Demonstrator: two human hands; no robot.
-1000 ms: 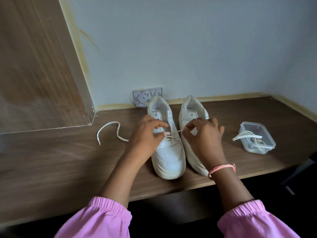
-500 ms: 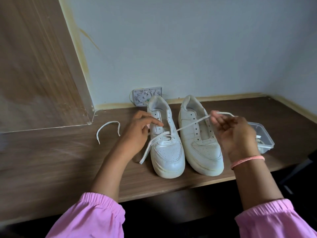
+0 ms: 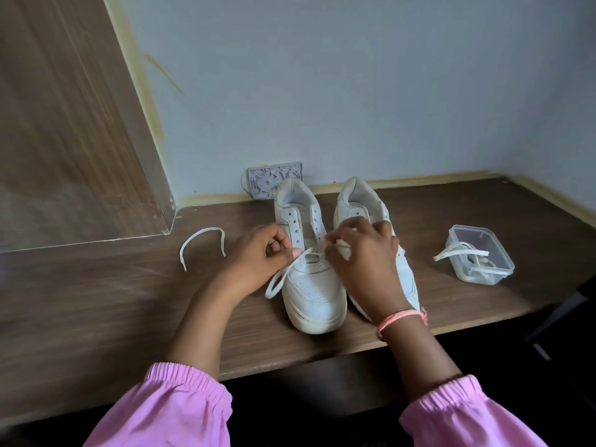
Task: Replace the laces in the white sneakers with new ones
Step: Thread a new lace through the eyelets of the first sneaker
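Two white sneakers stand side by side on the wooden desk point(image 3: 96, 317), toes toward me. The left sneaker point(image 3: 311, 285) has a white lace point(image 3: 280, 279) threaded through its lowest eyelets, one end looping down beside the toe. My left hand point(image 3: 261, 262) pinches that lace at the left eyelet row. My right hand point(image 3: 364, 256) holds the lace's other end over the shoe's tongue and covers much of the right sneaker point(image 3: 358, 201).
A loose white lace point(image 3: 201, 237) lies curved on the desk to the left. A clear plastic box point(image 3: 480, 253) with more laces sits at the right. A small grey socket plate point(image 3: 274, 179) leans on the wall behind the shoes. The desk's front edge runs close below the toes.
My right hand has come back left from the pulled-out lace end to the left sneaker's eyelets. My left hand has shifted down onto the lace.
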